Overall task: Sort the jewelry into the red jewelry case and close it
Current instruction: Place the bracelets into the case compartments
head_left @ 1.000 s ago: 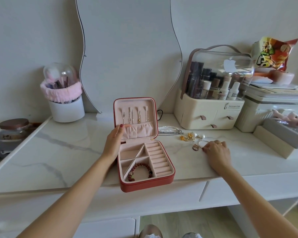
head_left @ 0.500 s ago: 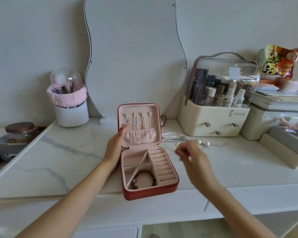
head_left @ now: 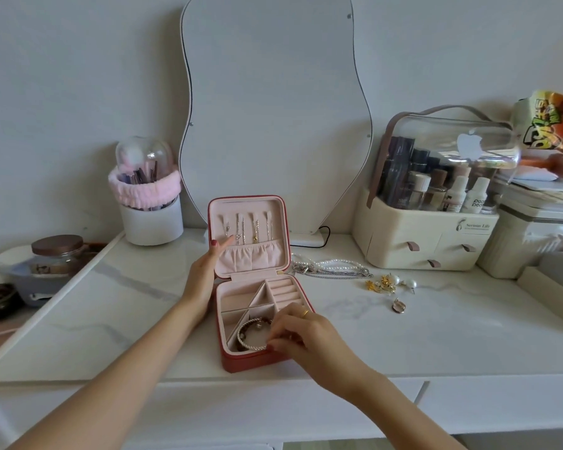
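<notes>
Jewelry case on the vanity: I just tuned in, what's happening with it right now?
A person is filling the open red jewelry case. The left hand rests against the upright lid's edge, steadying it. The right hand is setting a silver bracelet into the front compartment, on top of a dark beaded bracelet. Out on the table are pearl and chain necklaces, gold and pearl earrings and a small ring-like piece. The case is not yet closed.
</notes>
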